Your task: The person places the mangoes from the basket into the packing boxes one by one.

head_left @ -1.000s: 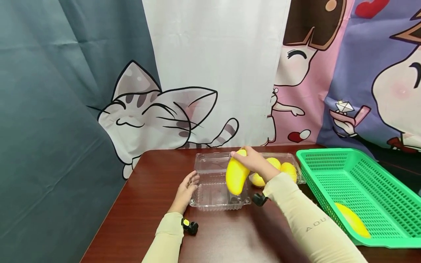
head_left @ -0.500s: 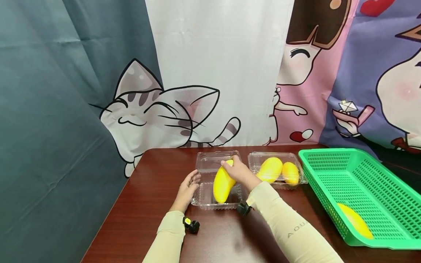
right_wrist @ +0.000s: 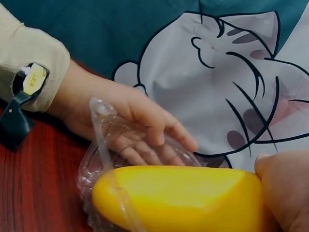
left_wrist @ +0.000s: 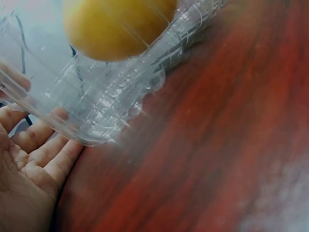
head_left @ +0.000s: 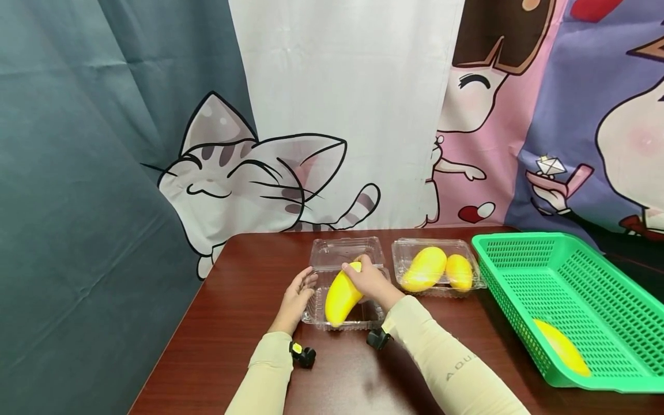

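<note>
My right hand (head_left: 370,282) grips a yellow mango (head_left: 339,300) by its upper end and holds it tilted over a clear plastic clamshell box (head_left: 317,311). The box's lid (head_left: 344,249) is folded back behind it. In the left wrist view the mango (left_wrist: 116,29) shows through the clear side of the box (left_wrist: 96,111). My left hand (head_left: 295,302) is at the box's left side with fingers extended. Its fingertips touch the box wall in the left wrist view. From the right wrist, the mango (right_wrist: 178,195) lies below the left hand (right_wrist: 149,130), with the right thumb at its end.
A second clear box (head_left: 402,251) stands to the right with two yellow mangoes (head_left: 426,270) inside. Farther right is a green plastic basket (head_left: 485,288) with one mango (head_left: 562,349) in it. The brown table (head_left: 233,323) meets a printed curtain (head_left: 332,86) at the back.
My right hand has carried the mango leftward and lower, over the open box. The second box has come out from behind the hand. My left hand stays beside the open box.
</note>
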### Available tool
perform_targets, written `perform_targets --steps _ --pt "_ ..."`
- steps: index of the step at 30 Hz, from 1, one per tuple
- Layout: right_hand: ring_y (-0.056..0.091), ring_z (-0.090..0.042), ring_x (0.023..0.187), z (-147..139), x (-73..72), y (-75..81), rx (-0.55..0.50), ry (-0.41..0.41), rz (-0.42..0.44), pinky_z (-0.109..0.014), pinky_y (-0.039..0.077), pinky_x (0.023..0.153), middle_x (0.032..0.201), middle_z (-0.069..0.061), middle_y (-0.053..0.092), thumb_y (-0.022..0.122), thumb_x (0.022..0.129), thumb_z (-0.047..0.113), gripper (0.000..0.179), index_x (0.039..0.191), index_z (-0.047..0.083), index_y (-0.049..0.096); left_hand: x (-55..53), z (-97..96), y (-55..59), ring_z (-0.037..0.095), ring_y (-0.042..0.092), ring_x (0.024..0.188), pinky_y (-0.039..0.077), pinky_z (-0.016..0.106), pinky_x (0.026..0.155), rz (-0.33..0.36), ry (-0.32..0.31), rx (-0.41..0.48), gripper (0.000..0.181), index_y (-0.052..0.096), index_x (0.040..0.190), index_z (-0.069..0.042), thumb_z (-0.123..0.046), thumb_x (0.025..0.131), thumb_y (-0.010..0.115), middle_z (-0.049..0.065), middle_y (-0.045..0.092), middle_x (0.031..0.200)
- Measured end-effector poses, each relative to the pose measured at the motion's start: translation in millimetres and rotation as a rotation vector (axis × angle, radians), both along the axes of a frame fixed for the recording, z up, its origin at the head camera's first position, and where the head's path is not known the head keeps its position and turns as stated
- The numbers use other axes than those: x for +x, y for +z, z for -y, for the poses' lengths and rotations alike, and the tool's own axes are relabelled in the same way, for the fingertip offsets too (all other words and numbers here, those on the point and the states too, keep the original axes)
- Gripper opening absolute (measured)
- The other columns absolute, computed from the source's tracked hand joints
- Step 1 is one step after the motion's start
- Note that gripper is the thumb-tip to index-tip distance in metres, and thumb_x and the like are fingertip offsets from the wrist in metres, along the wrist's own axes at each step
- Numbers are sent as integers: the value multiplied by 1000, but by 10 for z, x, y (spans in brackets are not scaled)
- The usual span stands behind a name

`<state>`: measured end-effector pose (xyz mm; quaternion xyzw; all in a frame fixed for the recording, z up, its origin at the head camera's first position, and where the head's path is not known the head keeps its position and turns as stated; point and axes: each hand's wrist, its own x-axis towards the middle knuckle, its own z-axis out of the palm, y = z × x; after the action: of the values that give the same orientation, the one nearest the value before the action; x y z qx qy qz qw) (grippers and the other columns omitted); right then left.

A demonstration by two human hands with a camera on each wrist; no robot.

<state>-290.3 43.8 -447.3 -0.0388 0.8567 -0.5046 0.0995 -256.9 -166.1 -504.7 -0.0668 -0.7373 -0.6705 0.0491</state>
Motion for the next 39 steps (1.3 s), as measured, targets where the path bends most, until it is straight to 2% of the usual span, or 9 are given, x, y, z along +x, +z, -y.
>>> perform_targets --steps 4,8,11,16,21,26,32,36,39 --pt "66 -35 90 5 -6 -61 -15 -1 5 -45 61 61 124 -28 53 57 103 40 57 145 7 37 -117 12 -166 40 48 137 42 53 109 9 12 -9 59 36 154 0 6 96 47 26 52 145" --pt "66 -37 90 6 2 -68 -78 4 69 -47 61 62 128 -29 50 60 99 32 56 141 3 40 -209 34 -331 37 49 137 40 54 110 7 34 -17 60 39 155 -7 3 97 48 20 54 145" --pt "65 -38 93 9 10 -70 -118 4 113 -47 61 62 132 -29 47 61 94 27 56 139 0 40 -216 37 -343 36 49 136 40 55 110 4 39 -26 59 41 154 -10 1 96 49 18 55 144" --pt "65 -40 91 -6 11 -104 -138 35 141 -47 61 63 136 -30 46 60 88 20 71 149 -3 32 -210 33 -334 35 49 136 40 54 111 6 39 -19 59 42 154 -11 1 97 50 17 56 144" --pt "64 -39 83 -39 2 -146 -34 71 119 -46 61 64 133 -27 51 59 89 20 69 151 0 35 -186 28 -313 38 48 137 40 54 110 1 28 -13 58 39 155 -6 2 98 49 21 53 145" --pt "61 -33 90 -59 -22 -189 78 93 63 -44 58 63 137 -23 52 58 90 14 59 148 6 45 -191 35 -311 39 48 137 40 54 110 -1 23 -6 58 38 155 -5 1 98 49 22 53 146" --pt "61 -33 100 -68 -30 -202 81 93 64 -44 58 64 141 -22 51 59 91 13 60 149 9 45 -205 41 -312 36 50 135 43 51 109 5 39 -21 59 41 154 -9 0 97 49 18 56 144" --pt "60 -33 107 -105 2 -145 97 100 62 -43 58 66 145 -22 49 61 94 19 60 150 10 43 -207 39 -316 37 50 134 42 52 109 -2 34 -18 59 41 154 -7 3 96 49 20 55 143" --pt "62 -31 99 -174 31 -34 174 127 2 -43 55 67 142 -24 52 62 96 25 60 150 8 42 -194 36 -307 37 50 135 42 51 109 -2 31 -11 60 40 154 -7 4 96 49 20 55 144"
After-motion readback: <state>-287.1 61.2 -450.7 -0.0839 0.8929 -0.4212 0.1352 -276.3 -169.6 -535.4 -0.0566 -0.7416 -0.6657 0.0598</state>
